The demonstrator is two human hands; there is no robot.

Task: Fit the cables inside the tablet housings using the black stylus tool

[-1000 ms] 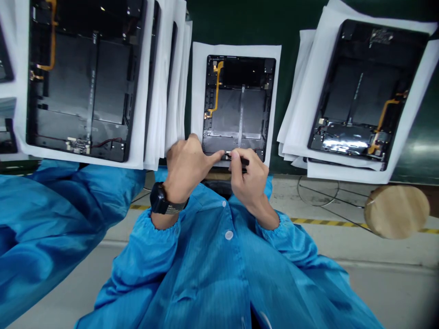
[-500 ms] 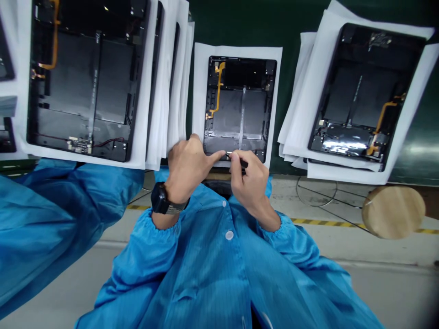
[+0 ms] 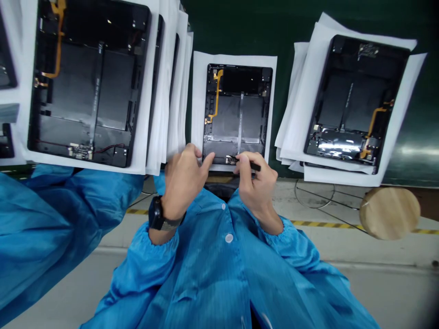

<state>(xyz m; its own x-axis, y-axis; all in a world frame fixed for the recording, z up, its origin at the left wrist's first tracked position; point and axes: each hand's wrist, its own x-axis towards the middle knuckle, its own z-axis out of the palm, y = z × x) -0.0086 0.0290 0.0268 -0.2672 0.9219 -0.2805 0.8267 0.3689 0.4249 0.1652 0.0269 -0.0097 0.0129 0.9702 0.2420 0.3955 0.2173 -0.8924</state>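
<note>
An opened tablet [image 3: 226,121], its inside facing up with an orange flex cable along the left, lies on a white sheet [image 3: 198,96] in front of me. My left hand [image 3: 185,176] rests at its lower left corner, thumb stretched out over the bottom edge and apart from the fingers. Between thumb and fingers of my right hand [image 3: 258,183] is a slim black tool [image 3: 254,166], perhaps tweezers. Its tip is hidden by the fingers, close to a small circuit board [image 3: 231,160] at the tablet's bottom edge.
Left of me stands a stack of opened tablets [image 3: 78,82] interleaved with white sheets. Another such stack [image 3: 353,100] sits to the right on the green table [image 3: 236,27]. A round wooden stool [image 3: 390,213] is below right; a person's blue sleeve [image 3: 41,228] is at left.
My left thumb has drawn back left, away from the circuit board. My right hand has shifted slightly right with the black tool, leaving the board more exposed. The view has shifted slightly.
</note>
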